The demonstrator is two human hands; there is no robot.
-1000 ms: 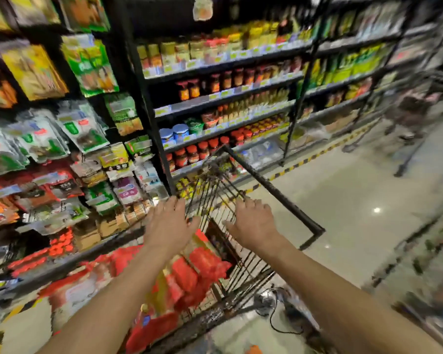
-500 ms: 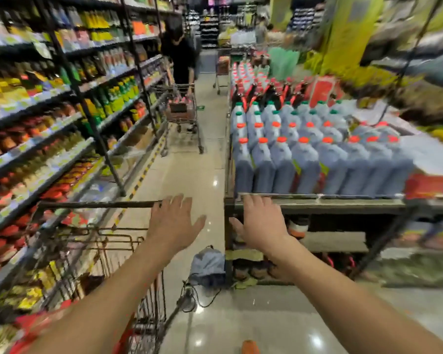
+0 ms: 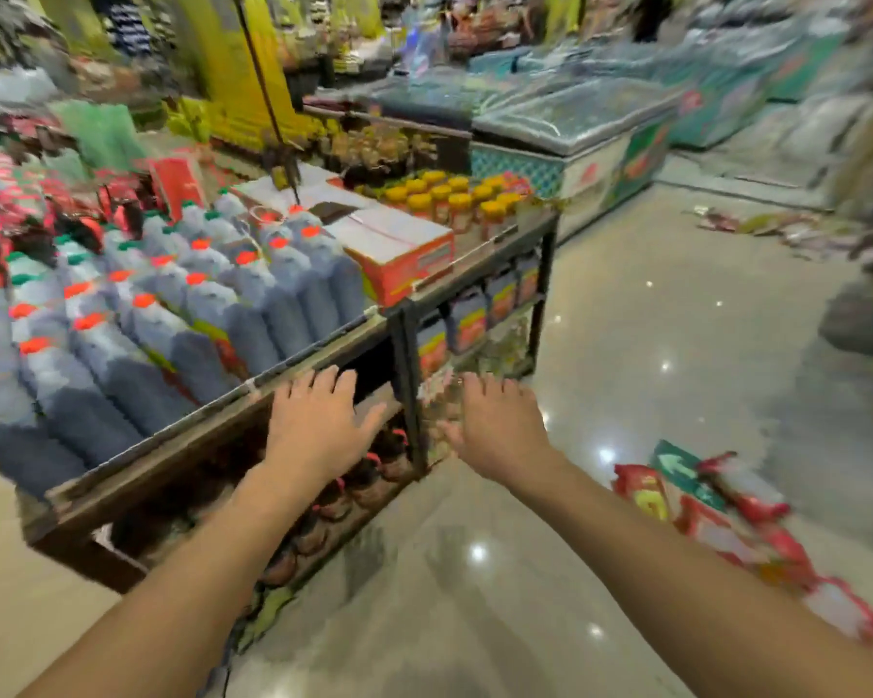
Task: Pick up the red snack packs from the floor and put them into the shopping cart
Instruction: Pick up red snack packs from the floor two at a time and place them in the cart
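Glossy tiled floor (image 3: 626,345), display rack (image 3: 223,430), seemingly chest freezers (image 3: 575,123) behind.

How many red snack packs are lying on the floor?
About 4, though blur hides edges: one beside the green arrow sticker, one right of it, two nearer.

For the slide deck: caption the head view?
Both hands empty, held out; red packs on floor at right.

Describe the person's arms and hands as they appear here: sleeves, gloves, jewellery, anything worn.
Both forearms are bare up to the frame edge, with no sleeve in view. The left hand and right hand wear no gloves, and no watch, bracelet or ring shows, though motion blur softens fine detail.
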